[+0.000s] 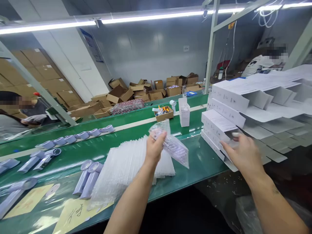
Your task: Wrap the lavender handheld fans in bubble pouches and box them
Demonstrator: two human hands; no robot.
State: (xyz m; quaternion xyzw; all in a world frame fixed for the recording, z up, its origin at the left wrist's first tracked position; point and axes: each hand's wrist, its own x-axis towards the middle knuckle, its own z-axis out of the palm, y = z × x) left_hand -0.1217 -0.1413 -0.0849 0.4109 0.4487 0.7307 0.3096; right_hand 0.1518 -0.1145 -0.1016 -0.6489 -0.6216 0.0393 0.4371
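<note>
My left hand (154, 146) is closed on a bubble-wrap bag (176, 149) with a pale purple item inside, held above a fanned stack of clear bubble-wrap bags (119, 165). On the right, my right hand (243, 152) has its thumb and fingers apart at the open end of a white box (216, 125) in a tall stack of open white boxes (229, 94). Its fingertips are slightly blurred. Two pale purple devices (89, 178) lie left of the bags. One white box (184, 113) stands upright beyond my left hand.
A small carton of parts (164, 115) sits on the green conveyor (131, 122). Several purple devices (70, 139) lie in a row at left, near yellow paper (73, 214). Cardboard boxes (119, 94) line the back. A co-worker (14, 117) is at far left.
</note>
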